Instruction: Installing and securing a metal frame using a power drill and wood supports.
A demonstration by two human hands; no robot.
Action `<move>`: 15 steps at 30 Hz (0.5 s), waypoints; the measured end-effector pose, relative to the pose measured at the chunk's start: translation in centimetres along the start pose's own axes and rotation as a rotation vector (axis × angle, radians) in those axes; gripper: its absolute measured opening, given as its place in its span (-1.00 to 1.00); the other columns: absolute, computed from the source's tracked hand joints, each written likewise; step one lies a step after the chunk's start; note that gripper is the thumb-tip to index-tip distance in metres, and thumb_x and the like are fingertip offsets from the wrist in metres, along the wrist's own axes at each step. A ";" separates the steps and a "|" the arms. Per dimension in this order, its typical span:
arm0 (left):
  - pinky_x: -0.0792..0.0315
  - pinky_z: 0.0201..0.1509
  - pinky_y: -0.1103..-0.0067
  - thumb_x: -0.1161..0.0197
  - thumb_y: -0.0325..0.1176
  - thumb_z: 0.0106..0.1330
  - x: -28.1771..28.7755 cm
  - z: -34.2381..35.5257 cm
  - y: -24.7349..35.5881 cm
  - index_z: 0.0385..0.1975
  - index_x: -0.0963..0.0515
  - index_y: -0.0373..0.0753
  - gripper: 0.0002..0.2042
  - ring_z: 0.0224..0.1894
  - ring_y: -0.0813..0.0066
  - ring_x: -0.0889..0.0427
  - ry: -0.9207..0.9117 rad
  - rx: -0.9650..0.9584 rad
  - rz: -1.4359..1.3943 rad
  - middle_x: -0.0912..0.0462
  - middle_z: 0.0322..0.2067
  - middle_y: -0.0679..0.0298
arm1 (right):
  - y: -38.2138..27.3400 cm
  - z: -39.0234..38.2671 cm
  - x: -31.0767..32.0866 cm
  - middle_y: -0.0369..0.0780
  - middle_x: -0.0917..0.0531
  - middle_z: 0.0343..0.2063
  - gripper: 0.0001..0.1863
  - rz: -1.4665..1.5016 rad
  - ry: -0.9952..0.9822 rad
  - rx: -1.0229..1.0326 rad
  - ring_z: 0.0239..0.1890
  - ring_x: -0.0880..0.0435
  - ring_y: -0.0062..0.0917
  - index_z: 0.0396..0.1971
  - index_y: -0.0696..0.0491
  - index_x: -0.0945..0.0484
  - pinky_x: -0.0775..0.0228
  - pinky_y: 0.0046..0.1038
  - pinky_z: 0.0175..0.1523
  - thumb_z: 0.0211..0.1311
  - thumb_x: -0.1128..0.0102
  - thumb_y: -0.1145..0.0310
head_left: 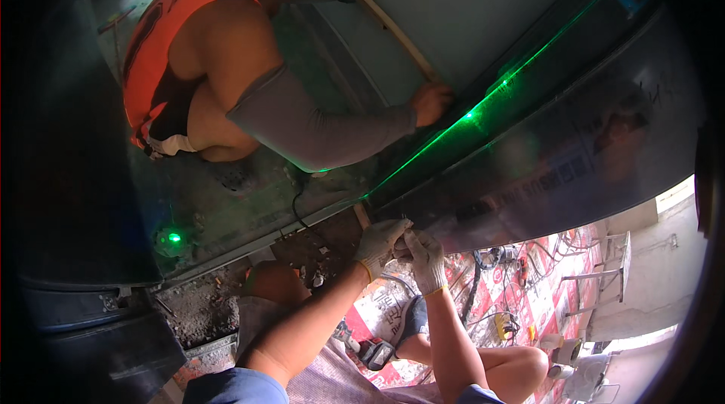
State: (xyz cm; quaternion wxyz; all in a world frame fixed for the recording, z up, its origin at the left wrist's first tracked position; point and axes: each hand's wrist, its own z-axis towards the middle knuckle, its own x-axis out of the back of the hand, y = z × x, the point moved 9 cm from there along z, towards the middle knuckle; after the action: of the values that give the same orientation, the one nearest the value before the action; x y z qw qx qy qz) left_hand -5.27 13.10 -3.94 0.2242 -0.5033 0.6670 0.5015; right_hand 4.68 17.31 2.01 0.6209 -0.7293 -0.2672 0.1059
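2 gloved hands, left hand point(380, 244) and right hand point(425, 257), touching, both pinching the lower edge of a large metal sheet point(574, 155); green laser line point(483, 106) crosses sheet; co-worker's hand point(431, 103) on wooden strip point(396, 32).

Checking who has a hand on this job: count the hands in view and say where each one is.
3. The person's gloved left hand and gloved right hand meet at the shiny metal panel's lower edge. A co-worker's bare hand presses higher up by the wooden strip; their other hand is hidden.
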 end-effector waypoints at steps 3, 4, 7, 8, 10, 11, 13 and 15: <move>-0.46 -0.52 0.63 -0.38 -0.25 0.46 -0.1 -0.4 0.2 -0.17 -0.71 -0.32 -0.78 -0.54 0.64 -0.55 0.024 0.011 -0.009 -0.62 -0.46 0.38 | 0.3 0.3 0.0 -0.18 -0.78 -0.39 -0.57 0.037 0.006 -0.027 -0.42 -0.75 -0.58 -0.23 0.21 -0.69 -0.62 -0.56 -0.27 0.58 -0.20 0.08; -0.46 -0.52 0.63 -0.38 -0.25 0.46 -0.2 -0.4 0.3 -0.17 -0.71 -0.32 -0.78 -0.54 0.64 -0.55 0.024 0.011 -0.011 -0.62 -0.46 0.38 | 0.4 0.3 0.0 -0.18 -0.78 -0.39 -0.57 0.058 0.006 -0.039 -0.43 -0.74 -0.58 -0.23 0.21 -0.69 -0.61 -0.56 -0.29 0.58 -0.20 0.08; -0.46 -0.52 0.63 -0.38 -0.25 0.47 0.1 -0.4 0.5 -0.16 -0.71 -0.31 -0.78 -0.55 0.64 -0.55 0.041 -0.013 -0.003 -0.63 -0.47 0.38 | 0.6 0.4 -0.4 -0.18 -0.78 -0.38 -0.59 0.096 -0.013 -0.044 -0.44 -0.73 -0.59 -0.24 0.21 -0.69 -0.60 -0.56 -0.29 0.57 -0.21 0.10; -0.47 -0.52 0.63 -0.39 -0.24 0.47 0.3 -0.3 0.5 -0.16 -0.71 -0.31 -0.78 -0.55 0.64 -0.56 0.036 -0.027 0.007 -0.63 -0.47 0.38 | 0.6 0.3 -0.6 -0.18 -0.78 -0.38 -0.59 0.097 -0.015 -0.045 -0.44 -0.73 -0.59 -0.24 0.21 -0.69 -0.60 -0.56 -0.29 0.57 -0.21 0.10; -0.47 -0.52 0.63 -0.39 -0.24 0.46 0.3 -0.3 0.6 -0.16 -0.72 -0.30 -0.78 -0.54 0.63 -0.56 0.030 -0.038 0.017 -0.63 -0.47 0.38 | 0.8 0.2 -0.5 -0.19 -0.77 -0.38 -0.61 0.130 0.017 -0.067 -0.42 -0.72 -0.60 -0.22 0.20 -0.69 -0.58 -0.56 -0.27 0.56 -0.23 0.11; -0.48 -0.51 0.64 -0.39 -0.23 0.46 0.3 -0.2 0.4 -0.16 -0.72 -0.29 -0.78 -0.54 0.63 -0.57 0.028 -0.023 0.013 -0.64 -0.47 0.38 | 0.9 0.2 -0.6 -0.19 -0.77 -0.38 -0.61 0.130 0.017 -0.068 -0.42 -0.72 -0.60 -0.22 0.20 -0.69 -0.58 -0.56 -0.27 0.56 -0.23 0.11; -0.48 -0.50 0.64 -0.40 -0.23 0.46 0.2 -0.3 0.2 -0.17 -0.72 -0.29 -0.78 -0.53 0.63 -0.58 0.024 -0.006 0.008 -0.64 -0.46 0.37 | 1.3 0.0 -0.6 -0.21 -0.76 -0.38 -0.63 0.199 0.019 -0.089 -0.40 -0.71 -0.60 -0.21 0.19 -0.68 -0.57 -0.56 -0.24 0.55 -0.24 0.12; -0.50 -0.48 0.64 -0.40 -0.23 0.45 0.0 -0.3 0.2 -0.17 -0.73 -0.28 -0.78 -0.52 0.62 -0.61 0.018 0.004 0.006 -0.66 -0.46 0.37 | 1.7 0.0 -0.4 -0.21 -0.75 -0.37 -0.64 0.216 0.035 -0.096 -0.40 -0.71 -0.59 -0.21 0.18 -0.67 -0.56 -0.56 -0.24 0.55 -0.24 0.13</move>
State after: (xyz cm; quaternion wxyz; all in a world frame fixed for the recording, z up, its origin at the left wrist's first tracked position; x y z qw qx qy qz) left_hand -5.37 12.84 -3.77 0.2177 -0.5053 0.6714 0.4965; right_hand 4.77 16.99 0.27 0.5749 -0.7844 -0.1810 0.1465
